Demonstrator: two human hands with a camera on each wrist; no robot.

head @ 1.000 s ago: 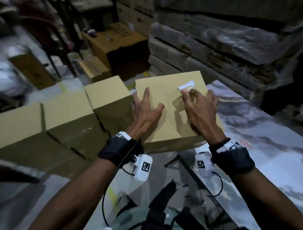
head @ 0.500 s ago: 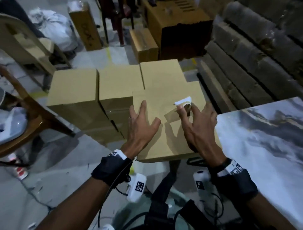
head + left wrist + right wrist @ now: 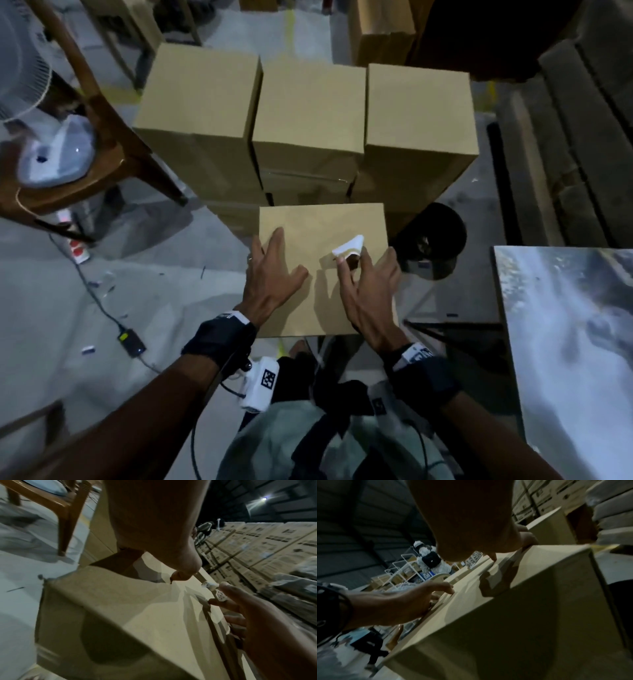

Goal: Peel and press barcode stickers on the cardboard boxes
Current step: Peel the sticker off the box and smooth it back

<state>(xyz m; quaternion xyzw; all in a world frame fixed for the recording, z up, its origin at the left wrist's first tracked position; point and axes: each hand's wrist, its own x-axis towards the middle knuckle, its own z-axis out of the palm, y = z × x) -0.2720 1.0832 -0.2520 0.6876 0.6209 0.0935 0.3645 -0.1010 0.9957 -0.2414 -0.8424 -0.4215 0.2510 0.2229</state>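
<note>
At nine o'clock of the near cardboard box [image 3: 318, 281], the left hand [image 3: 270, 274] lies flat with fingers spread straight on the lid, most likely to keep the box from sliding. Towards three o'clock, the right hand [image 3: 368, 291] pinches a curled white barcode sticker [image 3: 349, 247] between thumb and forefinger, its other fingers resting on the lid. One end of the sticker seems to touch the cardboard while the rest stands up, ready to be smoothed down. Three more boxes [image 3: 308, 113] wait at twelve o'clock.
</note>
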